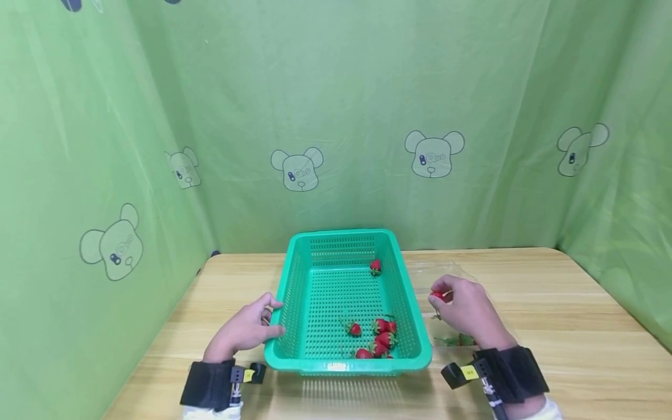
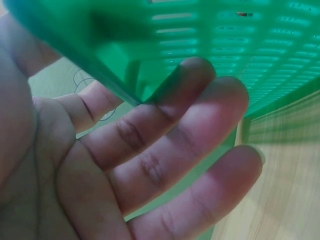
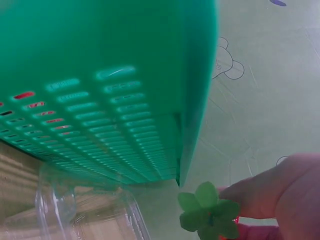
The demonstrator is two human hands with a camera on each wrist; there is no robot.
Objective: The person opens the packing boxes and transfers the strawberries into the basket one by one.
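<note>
A green plastic basket (image 1: 346,364) with slotted walls stands on the table, several red strawberries (image 1: 385,339) lying mostly in its near right corner. One strawberry (image 1: 375,266) sits by the far right wall. My left hand (image 1: 247,326) grips the basket's left rim, thumb and index finger at the edge; the left wrist view shows other fingers (image 2: 215,110) curving up against the slotted outside wall. To the right of the basket, my right hand (image 1: 469,306) pinches a strawberry (image 1: 438,296) between thumb and fingers. Its green leafy cap (image 3: 207,212) faces the right wrist camera.
A clear plastic box (image 1: 420,274) stands right of the basket, partly hidden by my right hand. More strawberries with green leaves (image 1: 462,340) show below that hand. Green curtains (image 1: 357,116) with bear-head outlines hang behind and beside the wooden table (image 1: 572,326).
</note>
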